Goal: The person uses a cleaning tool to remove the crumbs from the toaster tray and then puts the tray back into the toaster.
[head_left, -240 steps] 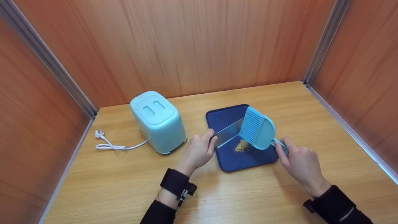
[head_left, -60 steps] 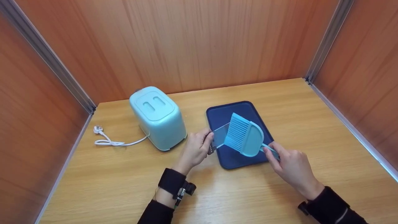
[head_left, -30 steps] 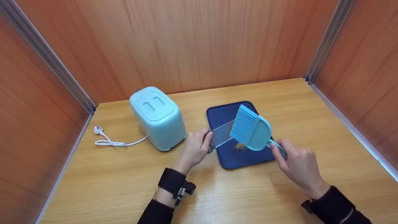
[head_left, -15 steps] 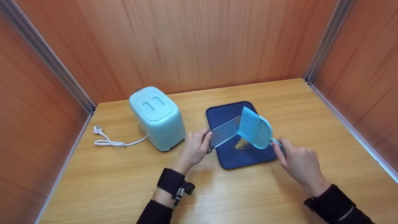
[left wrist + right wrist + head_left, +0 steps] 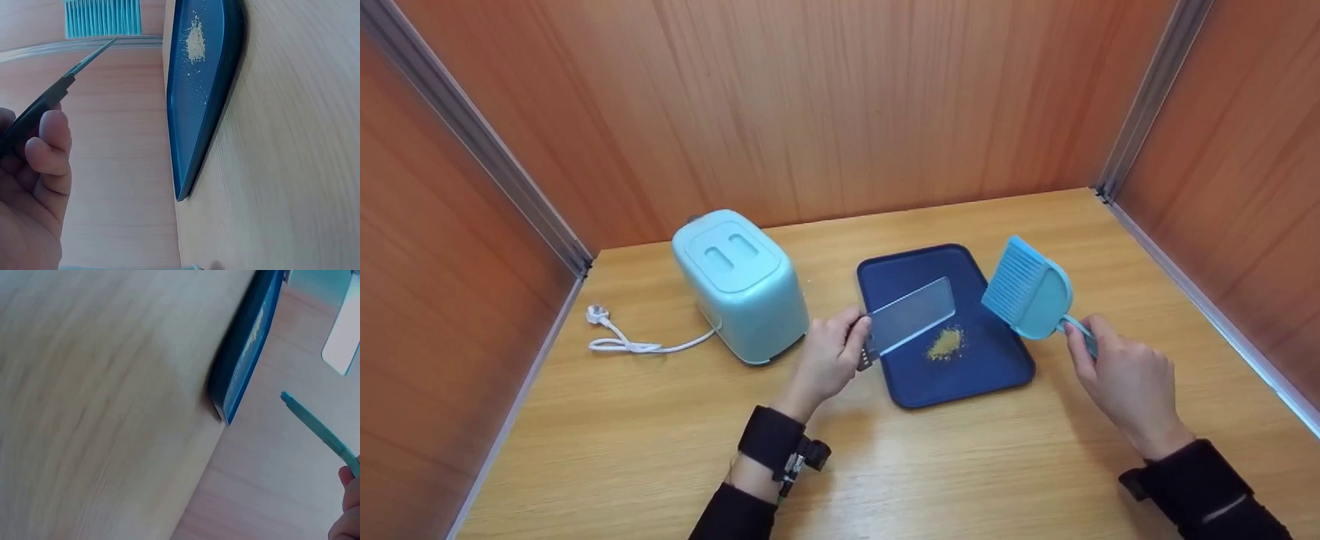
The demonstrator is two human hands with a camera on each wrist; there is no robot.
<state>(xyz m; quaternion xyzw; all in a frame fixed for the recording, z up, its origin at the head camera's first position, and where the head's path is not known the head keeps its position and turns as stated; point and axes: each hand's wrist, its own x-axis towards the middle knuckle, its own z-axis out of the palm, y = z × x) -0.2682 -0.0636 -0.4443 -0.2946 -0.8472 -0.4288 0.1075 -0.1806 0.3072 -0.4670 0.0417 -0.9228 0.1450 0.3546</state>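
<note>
My left hand [image 5: 829, 356] grips the dark handle of a cleaver [image 5: 913, 316], whose broad, flat metal blade hangs over a dark blue tray [image 5: 907, 382]. My right hand [image 5: 1129, 379] holds a turquoise hand brush [image 5: 1027, 289] by its thin handle, bristles toward the left, at the tray's right edge. Between the two tools a small pile of yellowish crumbs [image 5: 946, 343] lies on the tray. From the left wrist view, the cleaver [image 5: 48, 98] is seen edge-on above the table, with the brush bristles [image 5: 104, 18] beyond it.
A light blue toaster-like appliance [image 5: 746, 300] with two recesses on top stands left of the tray. Its white cord and plug [image 5: 597, 314] lie on the wooden table [image 5: 660, 435]. Wood-patterned panels [image 5: 870, 105] close off the back and both sides.
Earlier, the brush was over the cleaver blade, covering its end and some or all of the crumbs. It has since moved right, off the blade, exposing both. The left hand has barely moved.
</note>
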